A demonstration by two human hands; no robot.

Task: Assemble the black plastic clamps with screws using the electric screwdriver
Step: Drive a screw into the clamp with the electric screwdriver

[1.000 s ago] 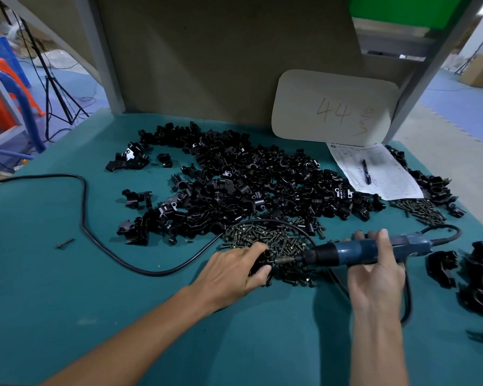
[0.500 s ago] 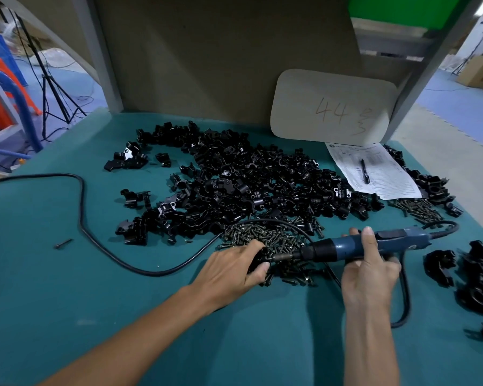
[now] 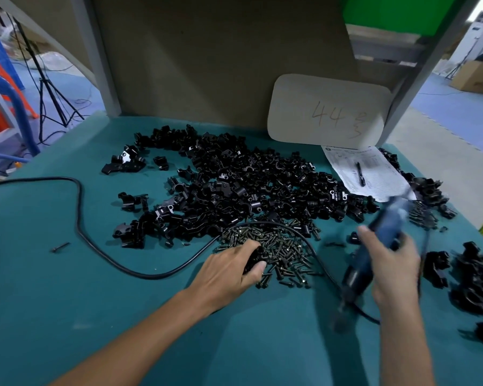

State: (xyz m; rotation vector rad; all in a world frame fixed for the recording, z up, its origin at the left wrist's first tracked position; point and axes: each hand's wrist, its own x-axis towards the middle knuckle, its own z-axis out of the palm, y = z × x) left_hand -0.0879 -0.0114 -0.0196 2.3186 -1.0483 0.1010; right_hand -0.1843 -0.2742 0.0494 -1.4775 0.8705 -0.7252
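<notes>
Head view shows the left hand (image 3: 229,271) curled round a black clamp (image 3: 252,260) at the near edge of the screw pile (image 3: 282,246). The right hand (image 3: 393,263) grips the blurred electric screwdriver (image 3: 384,227), its tip tilted down toward the teal table (image 3: 67,302). The heap of loose clamps (image 3: 248,190) lies just behind the screws.
</notes>
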